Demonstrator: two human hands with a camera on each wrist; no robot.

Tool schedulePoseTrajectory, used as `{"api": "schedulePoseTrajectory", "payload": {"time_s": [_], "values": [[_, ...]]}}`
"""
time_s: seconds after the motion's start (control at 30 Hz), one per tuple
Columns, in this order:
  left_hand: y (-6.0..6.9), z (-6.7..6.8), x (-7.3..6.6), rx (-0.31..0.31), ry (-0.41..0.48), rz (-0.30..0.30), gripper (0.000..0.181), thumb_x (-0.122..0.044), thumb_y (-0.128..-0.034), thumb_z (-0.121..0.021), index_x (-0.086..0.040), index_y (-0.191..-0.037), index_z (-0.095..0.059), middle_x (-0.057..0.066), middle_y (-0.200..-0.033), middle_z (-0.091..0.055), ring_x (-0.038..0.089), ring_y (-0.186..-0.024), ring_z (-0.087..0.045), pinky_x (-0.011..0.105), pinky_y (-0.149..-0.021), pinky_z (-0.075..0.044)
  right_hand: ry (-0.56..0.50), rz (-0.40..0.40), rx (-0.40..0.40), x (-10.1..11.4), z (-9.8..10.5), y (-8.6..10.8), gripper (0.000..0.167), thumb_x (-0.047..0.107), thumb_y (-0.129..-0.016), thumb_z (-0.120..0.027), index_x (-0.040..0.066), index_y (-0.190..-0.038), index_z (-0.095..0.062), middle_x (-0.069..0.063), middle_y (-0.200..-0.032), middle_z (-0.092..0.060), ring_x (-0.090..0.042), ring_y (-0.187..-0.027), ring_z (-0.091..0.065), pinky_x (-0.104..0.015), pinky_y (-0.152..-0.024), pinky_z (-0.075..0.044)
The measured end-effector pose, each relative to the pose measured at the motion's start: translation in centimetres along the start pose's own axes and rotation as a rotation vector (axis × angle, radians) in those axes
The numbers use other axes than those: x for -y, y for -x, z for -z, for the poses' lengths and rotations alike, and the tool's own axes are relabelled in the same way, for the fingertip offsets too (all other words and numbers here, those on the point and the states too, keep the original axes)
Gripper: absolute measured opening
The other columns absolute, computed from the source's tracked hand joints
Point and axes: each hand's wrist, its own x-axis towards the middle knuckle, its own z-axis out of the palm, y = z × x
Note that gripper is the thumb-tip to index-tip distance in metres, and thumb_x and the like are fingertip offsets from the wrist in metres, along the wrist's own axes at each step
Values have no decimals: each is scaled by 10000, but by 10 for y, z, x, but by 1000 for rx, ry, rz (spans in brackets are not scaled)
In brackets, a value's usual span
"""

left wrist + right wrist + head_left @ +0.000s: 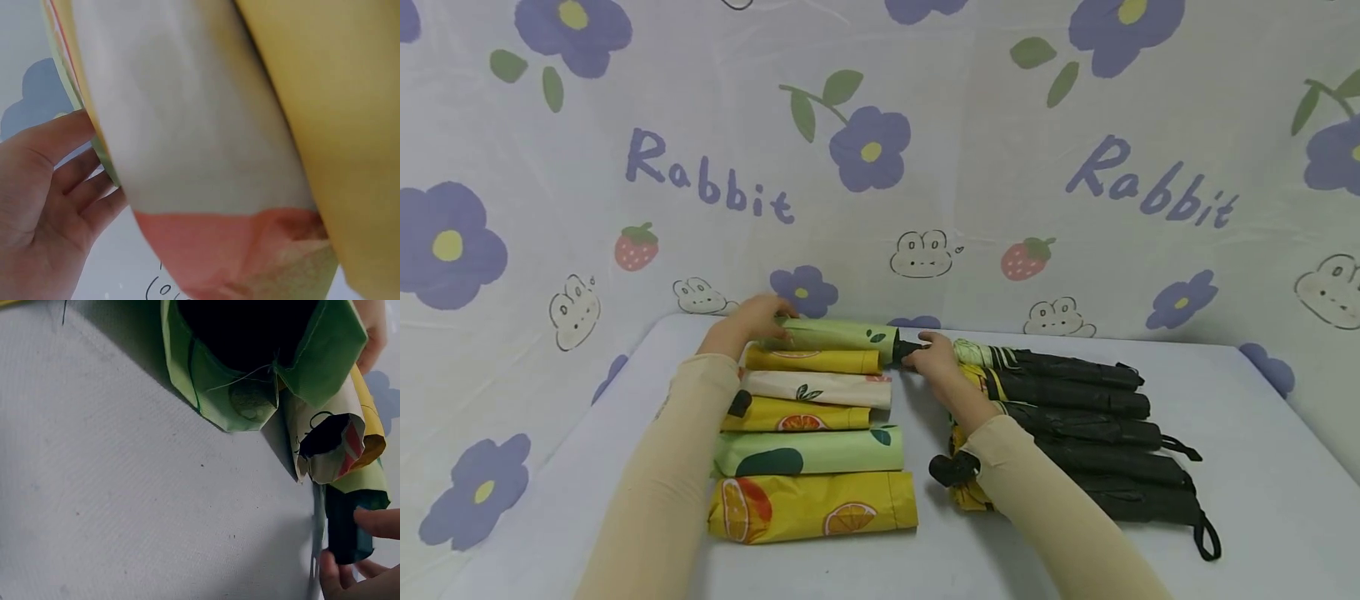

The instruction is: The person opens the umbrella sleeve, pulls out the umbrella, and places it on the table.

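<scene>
At the back of the table, a light green umbrella cover (838,335) lies at the top of a column of covers. My left hand (754,322) grips its left end, with thumb and fingers on either side of the green edge (106,164) in the left wrist view. A black umbrella end (906,351) sticks out of the cover's right opening. Thumb and fingers of my right hand (369,562) pinch this black end (345,528). How far the umbrella reaches inside the cover is hidden.
Nearer me lie yellow covers (812,507), a white cover (820,388) and another green cover (850,451). To the right, several black folded umbrellas (1078,392) lie in a column, partly under my right forearm. A printed cloth (970,150) hangs behind the white table (1247,467).
</scene>
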Motion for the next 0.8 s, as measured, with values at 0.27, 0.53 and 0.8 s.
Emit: {"api": "schedulePoseTrajectory", "payload": {"time_s": [0.27, 0.53, 0.8], "values": [[9, -3, 1, 4, 68, 9, 419, -98, -888, -686, 4, -1286, -601, 230, -1334, -589, 418, -1293, -482, 528, -1133, -354, -142, 19, 12, -3, 6, 9, 420, 47, -894, -678, 0, -1304, -603, -202, -1343, -566, -182, -908, -622, -397, -963, -522], [11, -6, 2, 47, 103, 33, 473, -125, -904, -678, -27, -1351, -559, 228, -1405, -529, 412, -1343, -439, 538, -1145, -339, -353, -27, 63, -1, 13, 15, 413, 4, -940, -598, -50, -1346, -541, -228, -1453, -467, -355, -1290, -530, -423, -1055, -480], [16, -7, -1, 70, 106, 25, 496, -124, -905, -671, -17, -1370, -535, 242, -1426, -498, 429, -1343, -425, 549, -1128, -357, -366, -46, 78, -1, 12, 24, 463, 29, -925, -634, -36, -1369, -524, -203, -1466, -449, -335, -1288, -537, -374, -1056, -484]]}}
